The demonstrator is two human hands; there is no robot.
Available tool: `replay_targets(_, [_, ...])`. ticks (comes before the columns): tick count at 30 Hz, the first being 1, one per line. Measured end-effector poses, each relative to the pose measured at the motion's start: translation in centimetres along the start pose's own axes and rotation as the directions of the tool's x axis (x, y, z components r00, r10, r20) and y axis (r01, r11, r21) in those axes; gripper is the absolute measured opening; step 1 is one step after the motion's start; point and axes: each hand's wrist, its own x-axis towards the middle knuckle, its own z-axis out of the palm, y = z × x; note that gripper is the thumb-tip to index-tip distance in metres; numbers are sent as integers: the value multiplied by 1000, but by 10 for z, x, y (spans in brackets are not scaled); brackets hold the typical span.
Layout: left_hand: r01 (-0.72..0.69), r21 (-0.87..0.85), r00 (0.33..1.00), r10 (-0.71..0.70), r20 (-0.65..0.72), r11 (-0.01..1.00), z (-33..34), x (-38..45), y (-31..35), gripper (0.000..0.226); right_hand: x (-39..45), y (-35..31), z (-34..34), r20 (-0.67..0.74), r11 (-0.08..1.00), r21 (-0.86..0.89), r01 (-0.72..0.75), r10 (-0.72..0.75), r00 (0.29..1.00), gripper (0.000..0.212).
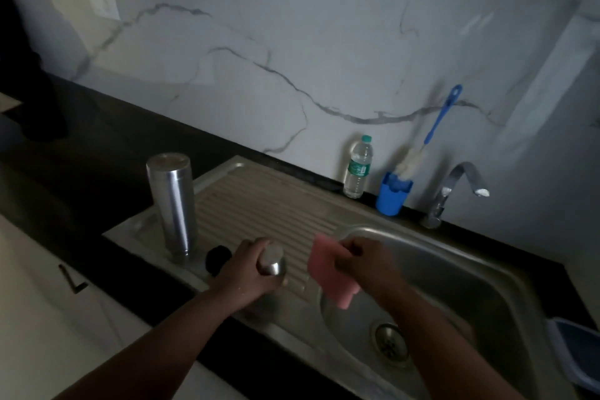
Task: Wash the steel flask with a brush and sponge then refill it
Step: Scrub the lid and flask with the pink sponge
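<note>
One tall cylindrical steel flask [173,204] stands inverted at the near left corner of the ribbed steel draining board [259,201], apart from both hands. One small black round cap [217,259] lies just right of its base. The left hand [251,273] is clenched round one small shiny steel cup-shaped lid [272,260], held over the board's near edge. The right hand [360,261] pinches one pink rectangular sponge [326,269] above the left rim of the single steel sink basin [454,273], whose one round drain [391,343] sits near the front. At the back edge, against the marbled white wall [292,26], stand one clear plastic water bottle with a green cap [357,169], one blue holder cup [391,193] with one blue-handled white bottle brush [428,136] leaning in it, and one curved chrome tap [454,191]. The dark desk [97,146] stretches away to the left.
</note>
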Motion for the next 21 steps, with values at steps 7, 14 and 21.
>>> replay_targets(7, [180,-716,969,4,248,675,-6,38,85,73,-23,-42,3,-390,959,168,227,-147,909,16])
replay_targets(14, [261,-808,885,205,419,529,17,37,146,55,-50,-17,-21,-478,883,288,371,-203,854,37])
replay_targets(21, [599,-790,744,271,610,133,37,7,209,42,-66,22,-37,-425,717,-667,200,-587,689,87])
